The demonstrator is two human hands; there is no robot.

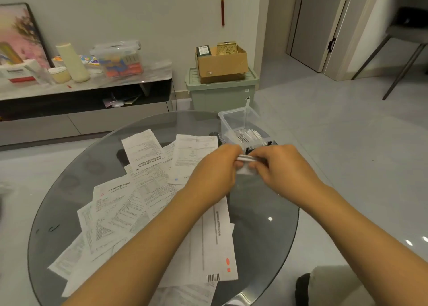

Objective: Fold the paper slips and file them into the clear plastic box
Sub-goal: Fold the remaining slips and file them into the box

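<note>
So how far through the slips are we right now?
Partly done. Several folded slips already stand filed in the clear plastic box. In hand: the left hand and right hand pinch one folded slip just in front of the box, not yet filed. Left: many flat unfolded slips spread over the glass table, so most of the work remains.

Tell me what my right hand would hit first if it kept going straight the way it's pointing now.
Probably your left hand. Your right hand points leftward along the folded paper slip that both hands pinch, so the slip and then the left fingers lie in its line. Depth is unclear; the clear plastic box sits just beyond.
</note>
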